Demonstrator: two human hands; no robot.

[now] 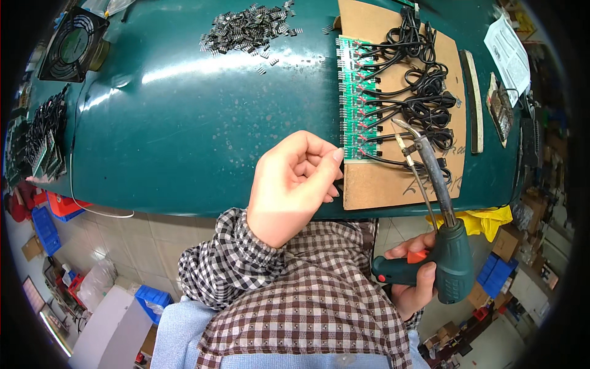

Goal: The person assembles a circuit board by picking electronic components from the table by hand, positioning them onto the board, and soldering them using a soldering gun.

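In my right hand [413,298] is a soldering gun [453,261] with a dark green body and an orange trigger. Its long metal barrel points up and away over the cardboard, and the bent tip hangs above the black cables. My left hand [295,184] is curled, with thumb and fingers pressed together at the near left corner of a row of green circuit boards [351,98]. Whatever those fingers hold, if anything, is hidden. Bundled black cables [430,104] run rightward from the boards, and the boards lie along the left edge of a cardboard sheet [393,190].
A pile of small black pin connectors [246,29] lies at the far middle of the green table [184,141]. At the left are a black fan [74,44] and more cabled boards [52,141]. A pale strip [472,101] and a paper sheet [509,52] lie right.
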